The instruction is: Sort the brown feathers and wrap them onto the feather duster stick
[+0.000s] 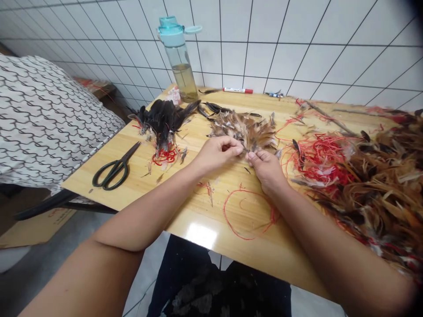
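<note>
At the near edge of a small heap of brown feathers (228,123), my two hands almost meet. My right hand (267,169) is closed, thumb and fingers pinching the base of a brown feather (250,138) that points away from me. My left hand (220,152) is in a pinch just left of it; what lies between its fingertips is too small to make out. On the table below my right hand lies a loose loop of red string (236,235), partly hidden by the wrist.
Black scissors (115,169) and a bundle of dark feathers (163,119) lie on the left. A water bottle (181,66) and a red-capped marker (238,90) stand and lie by the tiled wall. Tangled red string (324,158) and many brown feathers (386,176) cover the right side.
</note>
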`<action>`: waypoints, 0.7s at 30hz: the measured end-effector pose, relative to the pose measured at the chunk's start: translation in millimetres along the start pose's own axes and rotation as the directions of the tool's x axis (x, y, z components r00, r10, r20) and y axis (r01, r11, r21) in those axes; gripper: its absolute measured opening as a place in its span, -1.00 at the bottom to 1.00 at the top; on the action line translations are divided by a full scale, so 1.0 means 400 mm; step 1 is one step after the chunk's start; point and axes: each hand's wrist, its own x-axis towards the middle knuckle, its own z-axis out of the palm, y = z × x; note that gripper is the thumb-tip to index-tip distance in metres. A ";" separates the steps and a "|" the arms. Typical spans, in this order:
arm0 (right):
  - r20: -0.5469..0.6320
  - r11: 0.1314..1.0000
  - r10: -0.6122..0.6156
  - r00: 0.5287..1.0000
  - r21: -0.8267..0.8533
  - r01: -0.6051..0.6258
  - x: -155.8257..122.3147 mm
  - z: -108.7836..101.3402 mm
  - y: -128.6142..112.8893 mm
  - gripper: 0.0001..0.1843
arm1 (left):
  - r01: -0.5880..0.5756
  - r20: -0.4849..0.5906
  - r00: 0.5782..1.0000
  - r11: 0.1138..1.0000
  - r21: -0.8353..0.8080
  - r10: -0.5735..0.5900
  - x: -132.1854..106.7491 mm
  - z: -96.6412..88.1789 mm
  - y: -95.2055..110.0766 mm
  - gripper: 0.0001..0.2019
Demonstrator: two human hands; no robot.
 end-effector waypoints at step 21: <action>0.141 0.962 -0.189 0.972 -0.175 0.212 -0.009 -0.008 0.015 -0.64 | 0.179 0.269 0.962 0.867 -0.465 -0.054 -0.003 0.017 -0.025 -0.79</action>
